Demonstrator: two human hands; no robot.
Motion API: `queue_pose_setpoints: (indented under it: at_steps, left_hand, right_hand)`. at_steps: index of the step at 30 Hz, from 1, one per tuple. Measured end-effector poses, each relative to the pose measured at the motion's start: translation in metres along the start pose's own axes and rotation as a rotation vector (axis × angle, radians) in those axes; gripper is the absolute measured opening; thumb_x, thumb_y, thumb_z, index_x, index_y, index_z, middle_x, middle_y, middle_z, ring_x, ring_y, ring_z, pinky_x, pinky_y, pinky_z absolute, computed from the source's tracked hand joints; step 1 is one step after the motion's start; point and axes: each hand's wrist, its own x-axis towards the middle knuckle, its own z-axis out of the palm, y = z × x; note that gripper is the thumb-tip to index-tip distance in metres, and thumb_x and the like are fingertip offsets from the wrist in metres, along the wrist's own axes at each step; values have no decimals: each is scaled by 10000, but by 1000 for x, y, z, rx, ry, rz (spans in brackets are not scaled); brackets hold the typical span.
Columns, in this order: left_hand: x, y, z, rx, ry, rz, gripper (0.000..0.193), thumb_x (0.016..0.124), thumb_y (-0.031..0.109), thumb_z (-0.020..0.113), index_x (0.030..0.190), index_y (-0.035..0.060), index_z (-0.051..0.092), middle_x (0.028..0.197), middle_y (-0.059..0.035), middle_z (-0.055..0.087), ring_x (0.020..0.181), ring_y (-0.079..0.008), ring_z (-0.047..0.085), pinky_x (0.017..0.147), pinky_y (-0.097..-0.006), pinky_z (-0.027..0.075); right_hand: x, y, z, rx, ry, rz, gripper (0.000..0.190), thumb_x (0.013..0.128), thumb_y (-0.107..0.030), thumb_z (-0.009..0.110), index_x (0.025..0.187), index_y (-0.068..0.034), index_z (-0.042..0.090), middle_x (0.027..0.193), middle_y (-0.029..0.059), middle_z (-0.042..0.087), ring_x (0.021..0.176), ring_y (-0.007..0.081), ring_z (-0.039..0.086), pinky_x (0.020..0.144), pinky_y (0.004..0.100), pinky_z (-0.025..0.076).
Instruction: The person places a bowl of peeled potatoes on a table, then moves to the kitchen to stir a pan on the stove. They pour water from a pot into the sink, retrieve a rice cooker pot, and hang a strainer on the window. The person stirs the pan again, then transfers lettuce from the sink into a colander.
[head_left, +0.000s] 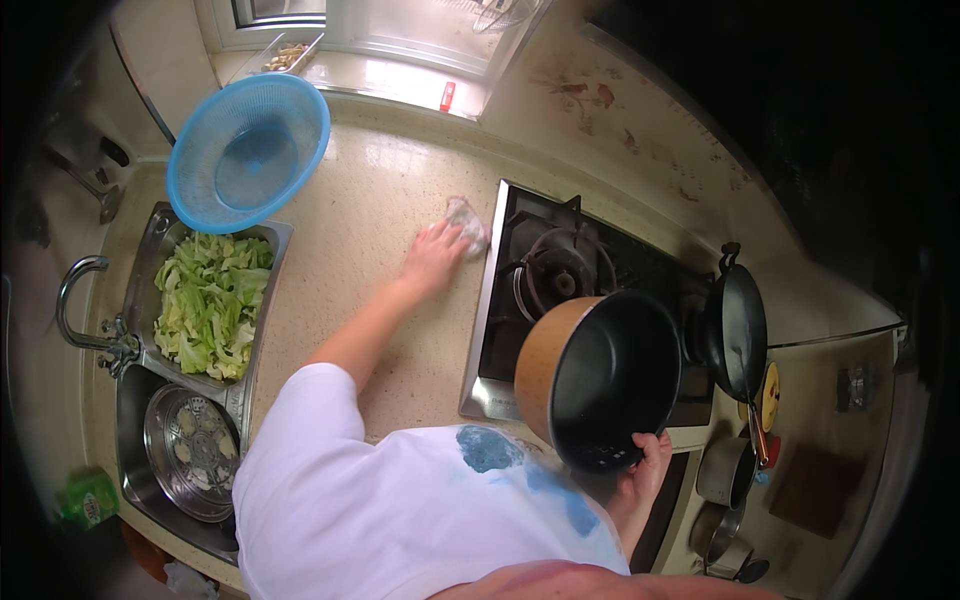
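Note:
My left hand (435, 256) presses a crumpled pale cloth (466, 225) onto the speckled stone countertop (367, 300), close to the steel edge of the gas hob (480, 330). In my right hand (646, 466) is the rim of a deep pot (547, 360), tan outside and black inside. The pot is tilted, its mouth facing right, above the front of the hob. A few light spots show on its inner wall. Behind it a black burner and its pan support (562, 281) are partly covered.
Cut leafy greens (214, 307) fill one sink basin; a steel steamer tray (191, 454) lies in the other. A blue plastic colander (319, 142) overlaps the upper sink corner. A wok (739, 330) stands at the hob's right. Several pots (724, 472) stand beyond. A faucet (79, 300) rises at left.

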Motion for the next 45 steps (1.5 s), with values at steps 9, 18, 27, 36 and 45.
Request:
queue_pose_setpoints:
  at_steps: [9, 18, 27, 36, 45]
  left_hand:
    - [-118, -40, -140, -14, 167, -417, 262, 759, 163, 675, 987, 70, 586, 1122, -88, 574, 1145, -296, 481, 924, -400, 389]
    - [-48, -65, -217, -456, 692, -277, 161, 841, 142, 604, 774, -4, 614, 878, -132, 639, 882, -295, 574, 803, -367, 435]
    - [127, -64, -204, -552, 431, -53, 345, 792, 182, 650, 1080, 5, 583, 1021, -177, 617, 971, -320, 574, 862, -358, 441]
    - [276, -69, -157, -429, 431, -203, 373, 803, 173, 611, 1153, 70, 532, 1133, -160, 584, 1065, -324, 545, 897, -398, 437]
    - [246, -63, -163, -447, 903, -2, 83, 848, 118, 581, 883, 42, 577, 848, -130, 586, 829, -306, 578, 732, -399, 464]
  right_hand:
    - [40, 20, 119, -79, -408, 86, 127, 722, 49, 526, 824, -23, 548, 606, 5, 543, 358, 47, 387, 321, 165, 272]
    - [58, 87, 178, -188, -536, 184, 106, 708, 16, 559, 710, -63, 488, 568, 19, 521, 367, 71, 415, 327, 184, 299]
    - [69, 120, 175, -216, -471, 188, 154, 710, 19, 583, 692, -78, 465, 559, 20, 514, 362, 84, 433, 323, 196, 305]
    - [64, 142, 170, -175, -527, 243, 158, 790, -47, 615, 766, -90, 465, 592, -1, 518, 412, 68, 453, 372, 180, 330]
    - [61, 127, 163, -262, -614, 309, 227, 853, -185, 655, 818, -62, 467, 654, 26, 554, 493, 86, 545, 425, 181, 423]
